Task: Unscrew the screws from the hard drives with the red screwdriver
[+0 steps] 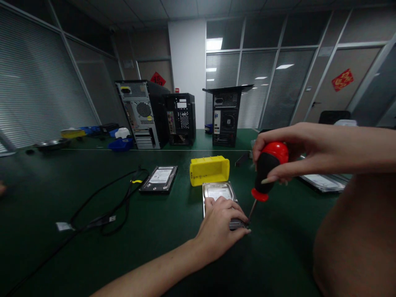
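Note:
A silver hard drive [219,191] with a white label lies on the green table in front of me. My left hand [220,216] presses down on its near part, hiding much of it. Between thumb and fingers it pinches a small dark grey piece [236,224] at the drive's near right corner; its kind is unclear. My right hand [291,150] is wrapped round the red and black handle of a screwdriver [265,171]. The tool leans, and its shaft points down to that corner by my left fingertips. Whether the tip sits in a screw is too small to tell.
Behind the drive stands a yellow bin [210,177] on its side. A black hard drive [159,179] and a black cable [107,220] lie left; another drive [323,181] lies right, partly behind my arm. Computer towers [144,113], [182,119], [225,119] line the back.

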`<state>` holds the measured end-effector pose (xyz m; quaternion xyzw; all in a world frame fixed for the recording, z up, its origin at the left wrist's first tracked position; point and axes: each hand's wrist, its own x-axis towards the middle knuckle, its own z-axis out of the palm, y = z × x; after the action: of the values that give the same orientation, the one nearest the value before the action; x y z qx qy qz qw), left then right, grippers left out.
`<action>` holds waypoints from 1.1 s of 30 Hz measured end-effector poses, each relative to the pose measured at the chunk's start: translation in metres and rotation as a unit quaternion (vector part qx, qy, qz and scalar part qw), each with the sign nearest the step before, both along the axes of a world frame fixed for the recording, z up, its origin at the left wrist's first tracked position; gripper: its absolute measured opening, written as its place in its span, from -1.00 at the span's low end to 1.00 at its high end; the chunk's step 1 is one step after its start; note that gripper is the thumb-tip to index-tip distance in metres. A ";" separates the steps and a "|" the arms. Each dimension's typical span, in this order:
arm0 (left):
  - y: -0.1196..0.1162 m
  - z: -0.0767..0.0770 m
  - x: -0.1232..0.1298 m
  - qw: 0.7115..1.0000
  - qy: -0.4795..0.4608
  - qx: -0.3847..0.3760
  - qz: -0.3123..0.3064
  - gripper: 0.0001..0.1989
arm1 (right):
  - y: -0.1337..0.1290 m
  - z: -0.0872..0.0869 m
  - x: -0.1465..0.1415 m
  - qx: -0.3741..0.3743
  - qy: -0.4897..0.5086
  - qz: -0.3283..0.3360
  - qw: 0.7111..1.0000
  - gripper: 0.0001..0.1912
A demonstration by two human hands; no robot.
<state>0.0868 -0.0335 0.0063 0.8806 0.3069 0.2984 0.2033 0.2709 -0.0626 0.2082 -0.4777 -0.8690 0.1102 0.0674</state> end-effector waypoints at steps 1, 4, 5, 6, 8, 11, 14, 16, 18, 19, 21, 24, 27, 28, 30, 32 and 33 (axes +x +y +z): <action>0.000 0.000 0.000 1.000 0.000 -0.001 0.000 -0.86 | 0.002 0.000 -0.002 -0.023 0.009 -0.013 1.000 -0.62; -0.001 0.001 -0.001 1.000 0.001 -0.004 0.002 -0.86 | 0.008 -0.002 -0.006 -0.079 0.038 -0.044 0.995 -0.64; -0.001 0.001 -0.001 1.000 0.001 -0.005 0.002 -0.86 | 0.010 -0.002 -0.008 -0.085 0.043 -0.049 0.994 -0.64; -0.001 0.001 -0.001 1.000 0.001 -0.006 0.003 -0.86 | 0.012 -0.003 -0.009 -0.087 0.046 -0.051 0.994 -0.63; -0.002 0.001 -0.001 1.000 -0.002 -0.009 0.005 -0.87 | 0.015 -0.005 -0.012 -0.085 0.048 -0.057 0.994 -0.62; -0.002 0.002 0.000 1.000 -0.006 -0.017 0.008 -0.88 | 0.018 -0.007 -0.015 -0.075 0.058 -0.070 0.993 -0.56; -0.001 0.002 0.000 1.000 -0.009 -0.022 0.009 -0.89 | 0.017 -0.008 -0.016 -0.053 0.079 -0.055 0.994 -0.53; 0.000 0.001 0.000 1.000 -0.010 -0.023 0.009 -0.88 | 0.016 -0.009 -0.016 -0.036 0.089 -0.037 0.995 -0.55; 0.001 0.000 0.000 1.000 -0.010 -0.023 0.010 -0.88 | 0.015 -0.008 -0.017 -0.027 0.094 -0.016 0.995 -0.59; 0.001 -0.001 0.000 1.000 -0.010 -0.024 0.011 -0.88 | 0.015 -0.008 -0.017 -0.028 0.093 -0.004 0.995 -0.61; 0.001 -0.002 0.001 1.000 -0.011 -0.025 0.011 -0.88 | 0.014 -0.007 -0.018 -0.033 0.083 0.014 0.996 -0.64; 0.000 -0.001 0.002 0.999 -0.014 -0.033 0.017 -0.87 | 0.010 -0.006 -0.018 -0.034 0.061 0.006 0.998 -0.64; 0.000 0.001 0.005 0.998 -0.014 -0.043 0.033 -0.84 | 0.005 -0.003 -0.018 -0.001 0.039 -0.014 0.999 -0.62; 0.000 0.001 0.006 0.998 -0.012 -0.044 0.037 -0.83 | 0.003 -0.003 -0.017 0.008 0.033 -0.013 0.999 -0.62; -0.001 0.002 0.006 0.998 -0.009 -0.042 0.040 -0.82 | 0.001 -0.002 -0.016 0.013 0.023 0.000 1.000 -0.61; -0.002 0.002 0.006 0.999 -0.006 -0.035 0.038 -0.84 | 0.001 -0.002 -0.015 0.003 0.023 0.018 1.000 -0.59; -0.003 0.002 0.006 0.999 -0.006 -0.030 0.036 -0.86 | 0.001 -0.002 -0.015 -0.003 0.027 0.023 0.999 -0.58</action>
<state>0.0925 -0.0361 0.0085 0.8608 0.3461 0.3014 0.2201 0.2564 -0.0613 0.2061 -0.4544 -0.8774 0.1271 0.0868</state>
